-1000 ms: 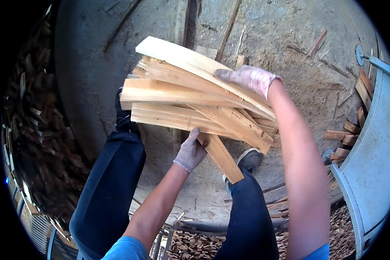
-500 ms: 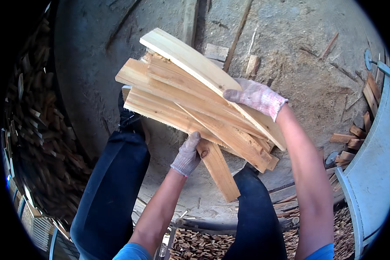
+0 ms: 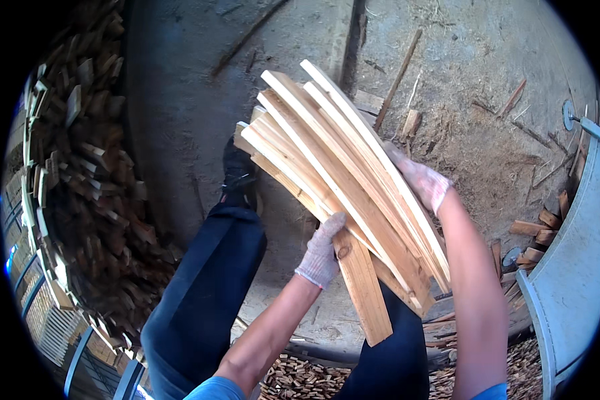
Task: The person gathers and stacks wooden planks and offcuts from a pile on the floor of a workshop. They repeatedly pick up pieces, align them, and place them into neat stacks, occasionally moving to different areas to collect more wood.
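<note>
A loose bundle of pale wooden boards (image 3: 333,170) lies slantwise between my two gloved hands, above the floor and my legs. Several of the boards now stand on edge, fanned a little at the far end. My left hand (image 3: 321,255) grips the bundle's near left side, its thumb over a shorter knotted board (image 3: 364,287) that sticks out toward me at another angle. Against the outer right board my right hand (image 3: 419,179) presses from the side, its fingers partly hidden behind the wood.
A tall stack of split wood (image 3: 97,173) rises on the left. Wood scraps (image 3: 528,229) lie beside a light blue metal frame (image 3: 570,247) on the right. Thin sticks (image 3: 400,80) and sawdust litter the concrete floor (image 3: 193,87). More stacked wood (image 3: 307,375) shows at the lower edge.
The boards have turned from lying flatter and spread to standing more on edge, gathered closer together and steeper in the view. Both hands keep their hold. The whole view has shifted.
</note>
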`<state>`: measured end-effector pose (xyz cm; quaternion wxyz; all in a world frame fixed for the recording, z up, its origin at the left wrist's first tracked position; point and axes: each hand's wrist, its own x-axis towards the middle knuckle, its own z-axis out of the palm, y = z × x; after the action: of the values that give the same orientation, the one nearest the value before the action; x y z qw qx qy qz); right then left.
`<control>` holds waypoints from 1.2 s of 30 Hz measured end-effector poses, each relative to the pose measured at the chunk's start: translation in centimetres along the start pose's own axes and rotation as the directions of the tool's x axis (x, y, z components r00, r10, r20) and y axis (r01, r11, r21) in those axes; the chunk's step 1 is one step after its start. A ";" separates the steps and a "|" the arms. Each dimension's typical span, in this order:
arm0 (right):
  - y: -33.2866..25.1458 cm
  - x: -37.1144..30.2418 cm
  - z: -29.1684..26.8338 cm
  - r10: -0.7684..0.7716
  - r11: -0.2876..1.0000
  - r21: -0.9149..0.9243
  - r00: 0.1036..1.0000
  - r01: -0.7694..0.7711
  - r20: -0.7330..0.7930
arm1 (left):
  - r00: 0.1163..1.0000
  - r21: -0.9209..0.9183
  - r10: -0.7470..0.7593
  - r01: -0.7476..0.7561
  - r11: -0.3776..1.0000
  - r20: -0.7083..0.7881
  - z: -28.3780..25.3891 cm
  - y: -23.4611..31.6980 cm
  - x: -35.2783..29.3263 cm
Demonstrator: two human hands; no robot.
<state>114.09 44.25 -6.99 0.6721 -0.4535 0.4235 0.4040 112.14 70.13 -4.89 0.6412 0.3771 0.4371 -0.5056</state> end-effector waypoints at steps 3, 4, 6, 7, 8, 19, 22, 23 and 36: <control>1.4 -3.6 -0.3 -0.251 0.960 -0.118 0.967 0.254 0.038 | 0.994 0.000 -0.045 0.045 0.999 0.103 1.7 0.8 -3.8; 2.2 -4.6 -0.9 -0.326 0.917 -0.226 0.944 0.329 0.052 | 0.997 0.164 -0.005 0.017 0.986 -0.075 3.9 1.8 -6.1; 0.0 -8.1 1.4 -0.085 0.981 0.178 0.996 0.082 0.005 | 0.993 0.262 0.060 -0.033 0.964 -0.098 6.1 3.3 -9.8; -1.1 -10.3 2.4 0.037 0.925 0.379 0.999 -0.022 -0.033 | 0.991 0.263 0.123 -0.105 0.959 -0.053 7.7 4.0 -11.9; -1.2 -12.0 2.9 -0.032 0.929 0.367 0.999 0.039 -0.026 | 0.990 0.297 0.143 -0.135 0.945 -0.004 6.4 3.4 -12.4; -19.3 -25.8 14.2 -0.573 0.798 -0.330 0.805 0.504 -0.157 | 0.882 -0.069 0.455 -0.450 0.890 0.123 11.1 20.3 -28.8; -35.1 -31.0 27.4 -0.617 0.619 -0.546 0.780 0.564 0.106 | 0.745 -0.316 0.610 -0.530 0.787 0.271 7.2 28.3 -31.4; -39.4 -32.1 30.8 -0.602 0.524 -0.668 0.785 0.528 0.148 | 0.705 -0.443 0.648 -0.503 0.742 0.286 8.1 32.3 -32.8; -57.0 -8.4 62.5 -0.811 -0.136 -0.937 0.507 0.322 0.292 | -0.105 0.664 0.950 -0.737 0.124 -0.293 -4.1 54.8 -40.3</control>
<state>177.02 87.47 30.48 0.2441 -0.9622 -0.0475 0.1110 160.73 97.96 34.03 0.5299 0.8075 0.2046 0.1594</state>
